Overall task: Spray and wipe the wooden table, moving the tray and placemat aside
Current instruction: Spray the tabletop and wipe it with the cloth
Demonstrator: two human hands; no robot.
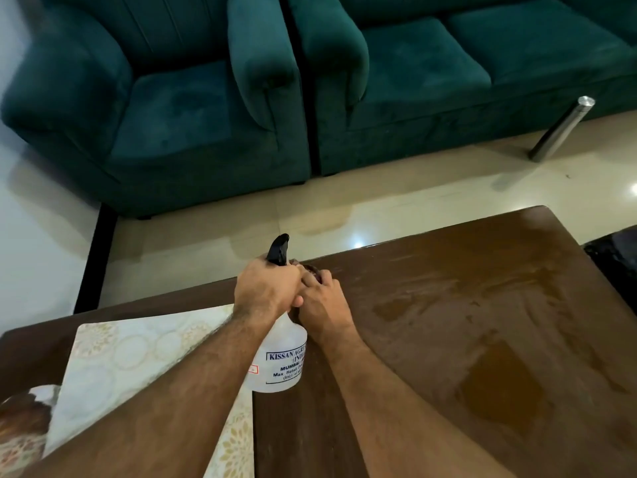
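A white plastic spray bottle [281, 360] with a printed label and a black trigger head [278, 248] stands on the wooden table [482, 305], at the right edge of the placemat. My left hand [267, 288] is closed around the bottle's neck and trigger. Pressed against it from the right, my right hand [322, 301] has its fingers curled over a small dark brown cloth [312, 270], of which only a scrap shows. The cream patterned placemat [138, 357] lies on the table's left part, under my left forearm. Wet streaks and patches cover the table's right half.
A brown and white patterned object [24, 419] overlaps the placemat's near left corner. Beyond the table, a teal armchair [155, 115] and a teal sofa [448, 81] stand on the glossy tiled floor [241, 219]. A chrome leg [560, 129] rises at the right.
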